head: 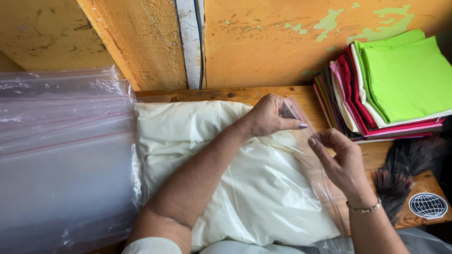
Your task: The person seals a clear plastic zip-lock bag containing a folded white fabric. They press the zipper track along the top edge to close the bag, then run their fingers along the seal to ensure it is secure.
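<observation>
A cream folded cloth lies inside a clear plastic bag with a red strip along its open edge, on a wooden table. My left hand pinches the bag's far corner at the opening. My right hand pinches the same red-striped edge a little nearer to me. A bracelet sits on my right wrist.
A pile of clear plastic bags lies at the left. A stack of folded cloths, green on top with pink, red and white below, sits at the far right. A dark feather duster and a round globe sticker are at the right. An orange wall stands behind.
</observation>
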